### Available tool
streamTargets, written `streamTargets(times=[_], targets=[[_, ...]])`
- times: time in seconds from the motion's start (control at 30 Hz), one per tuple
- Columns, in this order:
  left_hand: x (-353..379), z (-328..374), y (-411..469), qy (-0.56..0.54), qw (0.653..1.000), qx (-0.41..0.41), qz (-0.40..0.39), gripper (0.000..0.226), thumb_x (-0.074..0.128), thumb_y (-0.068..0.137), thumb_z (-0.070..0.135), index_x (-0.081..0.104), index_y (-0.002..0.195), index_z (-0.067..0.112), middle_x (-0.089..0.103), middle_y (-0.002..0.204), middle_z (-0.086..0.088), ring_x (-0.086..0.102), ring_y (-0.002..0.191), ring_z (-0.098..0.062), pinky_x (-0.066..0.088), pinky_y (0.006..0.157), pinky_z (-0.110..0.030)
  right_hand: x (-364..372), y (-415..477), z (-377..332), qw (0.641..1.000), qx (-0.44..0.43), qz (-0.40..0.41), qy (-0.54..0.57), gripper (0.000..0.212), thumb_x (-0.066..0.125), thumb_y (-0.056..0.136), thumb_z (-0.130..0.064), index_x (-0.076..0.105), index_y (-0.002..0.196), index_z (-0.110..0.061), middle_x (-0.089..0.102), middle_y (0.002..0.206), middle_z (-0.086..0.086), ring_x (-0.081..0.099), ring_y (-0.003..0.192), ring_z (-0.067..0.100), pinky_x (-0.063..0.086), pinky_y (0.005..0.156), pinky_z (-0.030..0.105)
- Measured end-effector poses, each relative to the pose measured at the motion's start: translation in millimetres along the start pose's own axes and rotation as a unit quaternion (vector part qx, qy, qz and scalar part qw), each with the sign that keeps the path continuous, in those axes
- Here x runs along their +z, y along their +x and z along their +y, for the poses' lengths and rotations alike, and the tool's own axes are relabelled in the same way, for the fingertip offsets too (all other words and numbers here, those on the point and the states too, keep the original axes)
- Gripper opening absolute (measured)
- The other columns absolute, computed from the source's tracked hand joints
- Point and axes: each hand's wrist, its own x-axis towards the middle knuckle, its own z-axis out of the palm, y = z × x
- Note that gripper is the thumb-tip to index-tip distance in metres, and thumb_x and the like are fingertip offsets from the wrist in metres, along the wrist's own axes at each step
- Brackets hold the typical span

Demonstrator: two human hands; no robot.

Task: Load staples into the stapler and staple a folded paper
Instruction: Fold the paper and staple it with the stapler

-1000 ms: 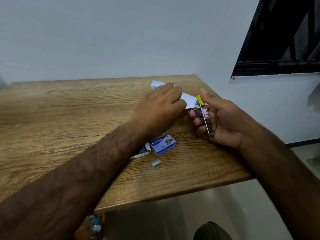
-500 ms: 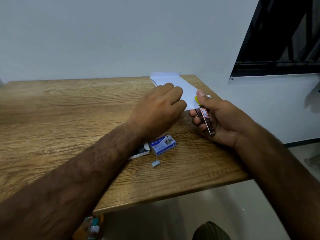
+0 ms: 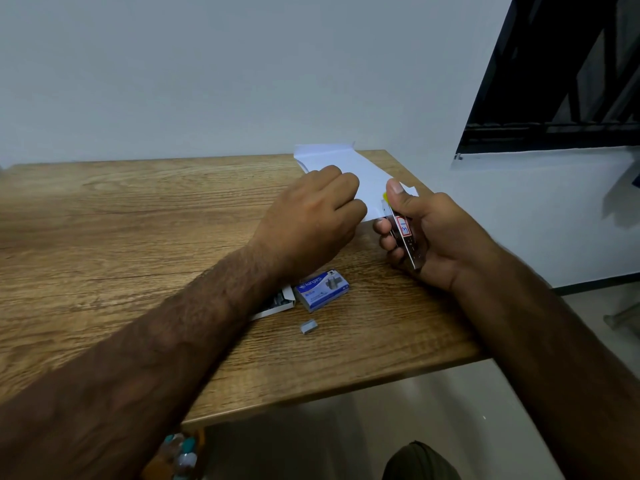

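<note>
A loose staple strip [image 3: 308,326] lies nearest on the wooden table [image 3: 104,220], the blue staple box [image 3: 323,290] just beyond it. Farther right, the right hand [image 3: 436,237] is clamped around the stapler [image 3: 403,237]. The left hand [image 3: 311,223] pinches the folded paper [image 3: 349,164], at the far right.

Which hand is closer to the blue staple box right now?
Left. The left hand is just above and beyond the blue staple box, its wrist almost over it. The right hand is off to the box's right, holding the stapler.
</note>
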Motion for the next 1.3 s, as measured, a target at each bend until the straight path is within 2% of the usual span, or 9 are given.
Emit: streamTargets(times=[0.6,0.83,1.03,1.2,1.3], targets=[[-6.4,2.5,0.6,-0.006,1.000,0.008,-0.004,0.005,0.068,0.076,-0.002,0.067,0.072,0.001,0.058,0.071,-0.016,0.055,0.063,-0.031,0.043,0.053,-0.041,9.9,-5.4,2.1,0.998,-0.044,0.052,0.019,0.023,0.057,0.100,-0.037,0.053,0.087,-0.018,0.051,0.053,0.003,0.040,0.041,0.015,0.032,0.040,0.020],[-3.7,3.6,1.8,-0.037,0.999,-0.012,0.001,0.008,0.064,0.087,0.003,0.072,0.084,0.001,0.063,0.081,-0.016,0.058,0.071,-0.032,0.045,0.059,-0.045,3.3,-6.2,0.6,0.999,-0.036,0.016,0.027,0.024,0.055,0.099,-0.042,0.049,0.086,-0.022,0.048,0.059,0.001,0.036,0.041,0.014,0.023,0.045,0.023],[-2.5,5.6,1.6,-0.042,0.999,-0.012,0.017,0.007,0.067,0.088,0.001,0.072,0.084,0.001,0.062,0.079,-0.015,0.055,0.068,-0.031,0.045,0.053,-0.043,-0.1,-5.7,0.8,0.999,-0.027,-0.004,0.023,0.025,0.055,0.098,-0.045,0.053,0.084,-0.025,0.050,0.060,0.002,0.037,0.040,0.013,0.025,0.039,0.018],[-2.2,5.6,1.8,-0.051,0.998,-0.015,0.027,0.015,0.064,0.095,0.007,0.072,0.083,0.000,0.062,0.079,-0.015,0.055,0.069,-0.029,0.043,0.051,-0.040,-1.7,-7.2,0.3,0.999,-0.025,-0.015,0.020,0.032,0.059,0.094,-0.052,0.050,0.084,-0.023,0.053,0.060,0.003,0.040,0.040,0.013,0.027,0.040,0.019],[-1.3,7.3,2.5,-0.050,0.998,-0.016,0.025,0.013,0.067,0.092,0.005,0.072,0.081,0.000,0.062,0.079,-0.015,0.056,0.069,-0.030,0.043,0.051,-0.040,-2.8,-7.8,0.5,0.999,-0.027,-0.025,0.020,0.034,0.060,0.093,-0.051,0.056,0.076,-0.022,0.055,0.061,0.004,0.042,0.042,0.014,0.027,0.042,0.021]])
